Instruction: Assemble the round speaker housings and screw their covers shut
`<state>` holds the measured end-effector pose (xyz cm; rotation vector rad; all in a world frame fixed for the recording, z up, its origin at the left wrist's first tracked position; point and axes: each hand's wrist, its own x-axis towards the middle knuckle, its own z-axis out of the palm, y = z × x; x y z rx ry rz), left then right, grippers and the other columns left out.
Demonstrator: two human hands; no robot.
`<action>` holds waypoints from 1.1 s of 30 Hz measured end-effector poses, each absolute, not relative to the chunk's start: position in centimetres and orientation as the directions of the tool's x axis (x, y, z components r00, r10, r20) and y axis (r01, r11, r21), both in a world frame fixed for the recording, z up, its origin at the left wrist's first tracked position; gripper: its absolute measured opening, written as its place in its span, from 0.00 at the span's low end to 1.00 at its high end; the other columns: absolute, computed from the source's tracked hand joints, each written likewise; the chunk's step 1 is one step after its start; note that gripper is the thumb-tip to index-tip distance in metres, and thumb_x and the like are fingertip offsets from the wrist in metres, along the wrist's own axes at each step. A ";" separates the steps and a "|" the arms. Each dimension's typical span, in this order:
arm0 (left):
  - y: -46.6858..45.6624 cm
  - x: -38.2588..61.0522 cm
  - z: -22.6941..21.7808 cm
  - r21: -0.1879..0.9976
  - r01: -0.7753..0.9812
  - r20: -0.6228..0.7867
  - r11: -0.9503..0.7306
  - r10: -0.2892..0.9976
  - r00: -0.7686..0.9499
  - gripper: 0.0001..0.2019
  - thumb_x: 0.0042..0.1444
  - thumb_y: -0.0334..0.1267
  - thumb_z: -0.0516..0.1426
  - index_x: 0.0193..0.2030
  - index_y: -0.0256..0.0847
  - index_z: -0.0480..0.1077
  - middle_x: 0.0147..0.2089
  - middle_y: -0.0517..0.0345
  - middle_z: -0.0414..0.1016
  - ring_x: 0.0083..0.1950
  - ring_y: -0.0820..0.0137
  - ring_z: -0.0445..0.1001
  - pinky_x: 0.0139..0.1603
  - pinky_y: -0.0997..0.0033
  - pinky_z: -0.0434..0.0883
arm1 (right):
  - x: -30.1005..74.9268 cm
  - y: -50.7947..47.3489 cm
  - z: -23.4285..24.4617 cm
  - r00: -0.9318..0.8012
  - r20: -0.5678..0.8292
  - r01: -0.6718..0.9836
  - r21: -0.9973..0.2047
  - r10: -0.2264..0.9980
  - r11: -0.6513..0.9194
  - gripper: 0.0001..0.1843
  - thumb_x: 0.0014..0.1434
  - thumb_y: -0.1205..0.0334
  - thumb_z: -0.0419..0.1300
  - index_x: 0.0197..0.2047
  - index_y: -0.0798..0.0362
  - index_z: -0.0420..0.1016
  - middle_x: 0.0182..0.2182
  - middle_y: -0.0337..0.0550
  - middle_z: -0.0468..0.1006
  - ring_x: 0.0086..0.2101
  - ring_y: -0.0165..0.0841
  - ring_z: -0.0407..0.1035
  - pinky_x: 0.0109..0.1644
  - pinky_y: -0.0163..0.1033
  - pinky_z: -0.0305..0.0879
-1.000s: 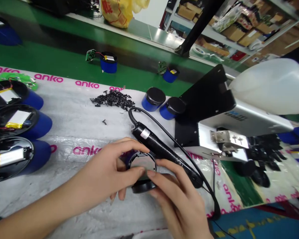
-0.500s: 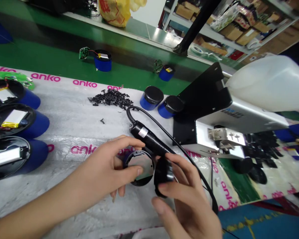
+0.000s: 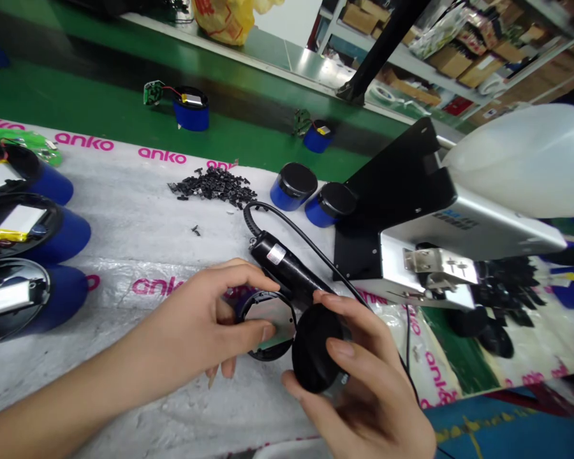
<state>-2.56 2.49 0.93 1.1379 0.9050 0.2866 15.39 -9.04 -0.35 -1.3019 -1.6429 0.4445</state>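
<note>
My left hand [image 3: 205, 315] is closed around a round housing [image 3: 273, 352], its thumb laid over the open top. Set inside that rim is a flat, greyish-green disc [image 3: 280, 319]. Between the fingers and thumb of my right hand [image 3: 375, 382] is a round black cap [image 3: 314, 349], tilted with its smooth face toward the left. The cap is beside the housing's right edge. A black electric screwdriver [image 3: 289, 264] with a cable lies just behind both hands.
Blue housings with batteries [image 3: 60, 296] stand at the left. Small black parts [image 3: 215, 185] lie in a heap further back. Two black-topped blue cylinders [image 3: 294, 185] stand near a metal machine [image 3: 430, 261] under a whitish plastic container [image 3: 521, 159]. More blue housings [image 3: 191, 115] sit on the green surface.
My right hand has turned the black cap, so its smooth face now shows more fully. My left hand keeps its hold on the housing. The view has shifted slightly.
</note>
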 end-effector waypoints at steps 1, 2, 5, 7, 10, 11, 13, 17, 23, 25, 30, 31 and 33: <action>2.5 -2.6 0.9 0.868 0.238 -0.480 0.435 0.616 0.625 0.13 0.53 0.41 0.66 0.46 0.48 0.74 0.47 0.63 0.76 0.16 0.83 0.68 0.12 0.85 0.65 | 15.6 -9.1 -0.3 -0.004 0.445 0.555 -0.744 0.896 0.372 0.36 0.54 0.82 0.63 0.61 0.42 0.68 0.63 0.44 0.64 0.62 0.41 0.65 0.65 0.49 0.70; 2.4 -2.6 1.0 0.860 0.250 -0.494 0.444 0.605 0.624 0.14 0.54 0.42 0.65 0.47 0.48 0.73 0.40 0.64 0.77 0.16 0.81 0.68 0.12 0.85 0.65 | 15.8 -9.1 -0.2 -0.041 0.434 0.569 -0.730 0.900 0.378 0.37 0.54 0.82 0.63 0.62 0.42 0.67 0.63 0.42 0.63 0.63 0.41 0.64 0.66 0.48 0.69; 2.4 -2.6 1.0 0.826 0.293 -0.545 0.481 0.552 0.631 0.17 0.56 0.42 0.64 0.52 0.48 0.72 0.17 0.71 0.68 0.15 0.76 0.66 0.13 0.86 0.65 | 16.4 -9.0 0.1 -0.152 0.397 0.585 -0.702 0.905 0.406 0.40 0.55 0.84 0.61 0.65 0.41 0.65 0.66 0.38 0.59 0.65 0.39 0.60 0.68 0.44 0.68; 2.4 -2.5 1.0 0.821 0.273 -0.543 0.502 0.538 0.644 0.16 0.56 0.40 0.63 0.52 0.47 0.72 0.14 0.72 0.65 0.15 0.76 0.65 0.14 0.86 0.65 | 16.8 -8.8 0.2 -0.193 0.393 0.583 -0.691 0.899 0.428 0.41 0.55 0.83 0.60 0.66 0.40 0.64 0.67 0.35 0.58 0.66 0.39 0.59 0.68 0.43 0.67; 2.7 -2.7 0.7 0.838 0.187 -0.481 0.512 0.532 0.697 0.14 0.57 0.38 0.63 0.50 0.46 0.71 0.16 0.72 0.67 0.16 0.77 0.67 0.16 0.85 0.68 | 16.9 -8.3 0.6 -0.240 0.365 0.618 -0.657 0.899 0.432 0.40 0.57 0.80 0.63 0.67 0.40 0.63 0.67 0.33 0.60 0.65 0.36 0.61 0.68 0.40 0.66; 2.9 -2.8 0.6 0.842 0.154 -0.451 0.518 0.519 0.726 0.13 0.58 0.37 0.63 0.50 0.46 0.71 0.18 0.72 0.68 0.17 0.76 0.69 0.17 0.83 0.70 | 16.9 -8.0 0.8 -0.261 0.345 0.642 -0.635 0.902 0.429 0.39 0.58 0.77 0.64 0.68 0.41 0.62 0.68 0.34 0.61 0.65 0.35 0.62 0.68 0.38 0.65; 3.4 -3.3 0.1 0.833 0.099 -0.395 0.544 0.461 0.795 0.14 0.59 0.35 0.61 0.52 0.45 0.71 0.23 0.68 0.74 0.21 0.74 0.75 0.23 0.79 0.76 | 16.8 -7.3 1.3 -0.299 0.293 0.696 -0.584 0.908 0.418 0.36 0.61 0.71 0.65 0.69 0.44 0.60 0.67 0.36 0.64 0.65 0.32 0.63 0.69 0.34 0.62; 4.4 -4.6 -0.7 0.748 0.032 -0.317 0.663 0.315 0.895 0.21 0.60 0.29 0.59 0.60 0.41 0.69 0.32 0.59 0.81 0.30 0.69 0.83 0.35 0.72 0.81 | 16.7 -5.6 2.4 -0.406 0.211 0.742 -0.492 0.889 0.455 0.31 0.64 0.61 0.64 0.68 0.49 0.62 0.64 0.42 0.70 0.63 0.31 0.66 0.68 0.34 0.62; 4.8 -5.2 -0.5 0.606 -0.042 -0.297 0.794 0.275 0.914 0.20 0.60 0.23 0.55 0.58 0.38 0.67 0.31 0.56 0.82 0.33 0.69 0.85 0.41 0.69 0.81 | 16.6 -4.2 3.4 -0.512 0.133 0.742 -0.429 0.849 0.515 0.28 0.64 0.57 0.63 0.66 0.52 0.67 0.62 0.46 0.72 0.59 0.34 0.71 0.62 0.35 0.69; 4.8 -5.1 -0.5 0.607 -0.039 -0.290 0.794 0.267 0.919 0.18 0.61 0.22 0.54 0.57 0.37 0.68 0.30 0.56 0.82 0.32 0.70 0.84 0.41 0.70 0.80 | 16.6 -4.4 3.4 -0.518 0.124 0.752 -0.407 0.846 0.519 0.28 0.64 0.57 0.63 0.66 0.52 0.66 0.62 0.47 0.72 0.59 0.35 0.71 0.62 0.36 0.70; 4.8 -5.0 -1.2 0.603 -0.070 -0.246 0.795 0.268 0.931 0.16 0.60 0.21 0.53 0.53 0.37 0.69 0.29 0.58 0.81 0.30 0.71 0.83 0.40 0.71 0.79 | 16.6 -4.7 3.6 -0.514 0.097 0.798 -0.312 0.852 0.516 0.30 0.65 0.60 0.62 0.69 0.50 0.62 0.63 0.46 0.71 0.60 0.38 0.70 0.61 0.39 0.73; 4.9 -5.0 -1.3 0.601 -0.074 -0.235 0.796 0.264 0.935 0.16 0.60 0.21 0.54 0.53 0.37 0.69 0.29 0.58 0.81 0.30 0.72 0.83 0.40 0.71 0.79 | 16.6 -4.7 3.7 -0.525 0.081 0.802 -0.287 0.847 0.524 0.30 0.66 0.61 0.62 0.69 0.51 0.62 0.63 0.46 0.71 0.60 0.37 0.70 0.61 0.38 0.73; 5.1 -5.1 -1.6 0.607 -0.074 -0.220 0.792 0.256 0.941 0.18 0.57 0.21 0.55 0.54 0.36 0.68 0.29 0.58 0.81 0.30 0.72 0.83 0.39 0.71 0.79 | 16.7 -4.6 3.9 -0.550 0.048 0.805 -0.237 0.834 0.544 0.29 0.66 0.63 0.61 0.68 0.52 0.62 0.63 0.46 0.71 0.60 0.35 0.69 0.63 0.37 0.71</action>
